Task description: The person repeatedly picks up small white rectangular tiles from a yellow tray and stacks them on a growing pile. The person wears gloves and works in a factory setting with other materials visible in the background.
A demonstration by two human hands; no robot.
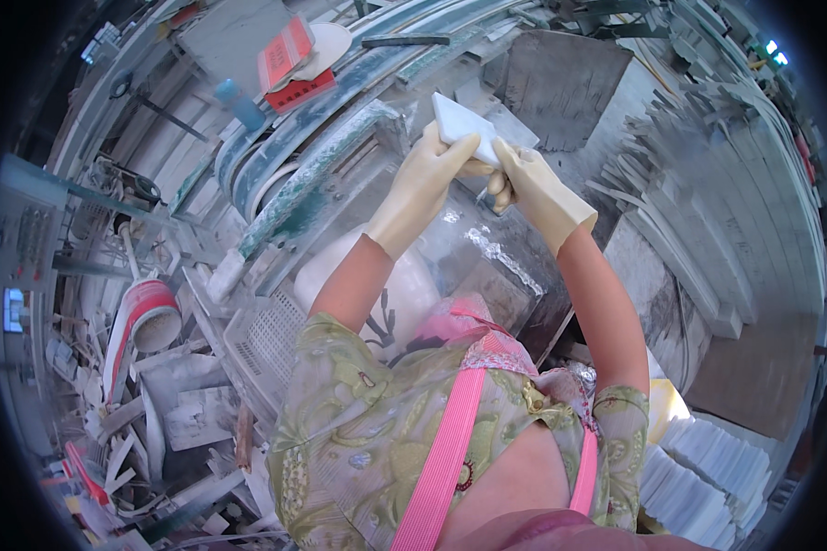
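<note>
- The big dusty green machine (312, 174) sits just past and to the left of both hands — the piece is best kept square to it and steady, probably, so nothing gets ground unevenly.
- A stack of white cut slabs (698, 468) is piled well back and to the right of the hands, down by the elbow.
- The white stone tile (459, 124) is held up between the two gloved hands, tilted, with most of it sticking out above the fingers.
- The left hand (423, 179) is clamped on the tile's lower left edge.
- The right hand (538, 188) is closed on its right corner, touching the left hand — an even two-sided grip looks wise.
</note>
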